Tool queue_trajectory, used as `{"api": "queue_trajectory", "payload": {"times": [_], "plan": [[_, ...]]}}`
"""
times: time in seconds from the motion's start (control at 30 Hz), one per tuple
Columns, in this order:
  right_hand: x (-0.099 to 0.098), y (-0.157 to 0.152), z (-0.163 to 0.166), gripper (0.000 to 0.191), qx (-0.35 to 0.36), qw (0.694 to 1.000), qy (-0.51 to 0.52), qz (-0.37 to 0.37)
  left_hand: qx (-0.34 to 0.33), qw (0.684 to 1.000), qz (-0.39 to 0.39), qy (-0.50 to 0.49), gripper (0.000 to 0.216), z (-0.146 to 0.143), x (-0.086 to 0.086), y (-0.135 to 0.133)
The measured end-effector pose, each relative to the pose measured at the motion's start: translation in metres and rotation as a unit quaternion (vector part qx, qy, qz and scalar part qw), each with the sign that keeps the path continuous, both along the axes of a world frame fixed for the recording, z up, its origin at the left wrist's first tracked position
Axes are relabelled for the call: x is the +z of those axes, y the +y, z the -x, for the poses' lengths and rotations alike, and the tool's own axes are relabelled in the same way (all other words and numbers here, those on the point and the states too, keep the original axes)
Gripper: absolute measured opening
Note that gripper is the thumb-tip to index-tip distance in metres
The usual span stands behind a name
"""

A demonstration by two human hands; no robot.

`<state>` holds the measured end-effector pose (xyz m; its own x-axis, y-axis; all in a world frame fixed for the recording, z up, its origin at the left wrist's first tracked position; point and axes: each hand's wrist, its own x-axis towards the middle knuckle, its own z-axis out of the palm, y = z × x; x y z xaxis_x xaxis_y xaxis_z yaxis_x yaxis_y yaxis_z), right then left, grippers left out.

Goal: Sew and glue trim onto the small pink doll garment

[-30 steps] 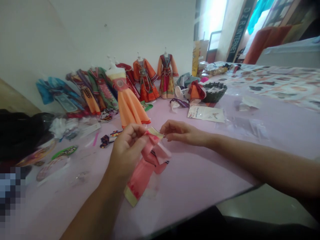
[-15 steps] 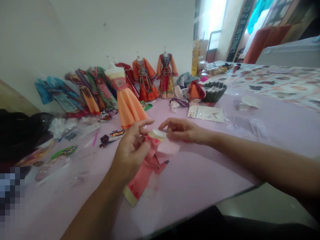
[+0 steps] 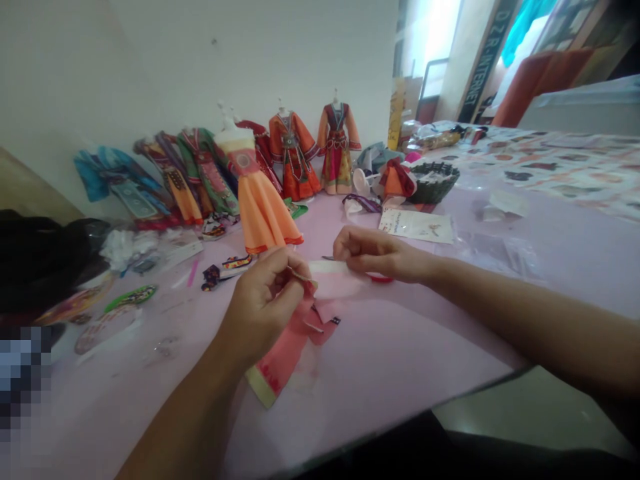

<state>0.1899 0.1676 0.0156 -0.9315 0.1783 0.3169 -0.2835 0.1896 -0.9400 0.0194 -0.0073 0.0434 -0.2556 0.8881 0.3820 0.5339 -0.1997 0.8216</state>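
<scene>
We see the left hand (image 3: 265,300), forearm slanting from lower left, pinching the pink garment (image 3: 289,343) over the table (image 3: 400,360); the right hand (image 3: 380,257) pinches its pale edge (image 3: 327,267). Its long axis slants, cream hem (image 3: 259,389) lower left, perhaps resting on the table.

Beyond the left grip (image 3: 263,310), an orange-skirted dress (image 3: 265,207) stood on the desk (image 3: 400,347); a green oval piece (image 3: 131,299) lay to that grip's left. Beyond the right grip (image 3: 383,257) were a printed card (image 3: 417,225) and dark basket (image 3: 434,192).
</scene>
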Motion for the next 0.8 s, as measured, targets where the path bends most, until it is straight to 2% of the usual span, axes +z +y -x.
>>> {"api": "queue_trajectory", "payload": {"times": [0.13, 0.23, 0.3, 0.37, 0.43, 0.53, 0.67, 0.73, 0.8], "plan": [[0.012, 0.0, -0.005, 0.015, -0.014, 0.997, 0.013, -0.08, -0.001, 1.0, -0.019, -0.005, 0.014, 0.003, 0.002, 0.0], [0.018, 0.002, -0.011, 0.014, -0.058, 0.98, 0.01, -0.192, 0.018, 0.998, -0.043, 0.045, 0.015, 0.008, 0.0, 0.002], [0.019, 0.004, -0.013, 0.012, -0.101, 0.945, 0.029, -0.308, 0.029, 0.996, -0.05, 0.072, 0.016, 0.011, -0.003, 0.003], [0.017, 0.007, -0.014, 0.008, -0.136, 0.897, 0.047, -0.419, 0.037, 0.993, -0.05, 0.096, 0.017, 0.014, -0.006, 0.005], [0.014, 0.01, -0.014, 0.01, -0.155, 0.858, 0.045, -0.488, 0.039, 0.991, -0.047, 0.12, 0.019, 0.014, -0.007, 0.007], [0.01, 0.014, -0.013, 0.022, -0.156, 0.839, 0.042, -0.519, 0.043, 0.987, -0.047, 0.149, 0.019, 0.011, -0.003, 0.01], [0.009, 0.015, -0.013, 0.026, -0.17, 0.83, 0.084, -0.525, 0.049, 0.978, -0.062, 0.193, 0.017, 0.002, 0.012, 0.01], [0.011, 0.016, -0.013, 0.028, -0.181, 0.834, 0.1, -0.512, 0.05, 0.97, -0.07, 0.226, 0.017, -0.001, 0.02, 0.009], [0.014, 0.016, -0.013, 0.03, -0.171, 0.851, 0.104, -0.485, 0.042, 0.962, -0.069, 0.26, 0.016, -0.004, 0.028, 0.01]]}}
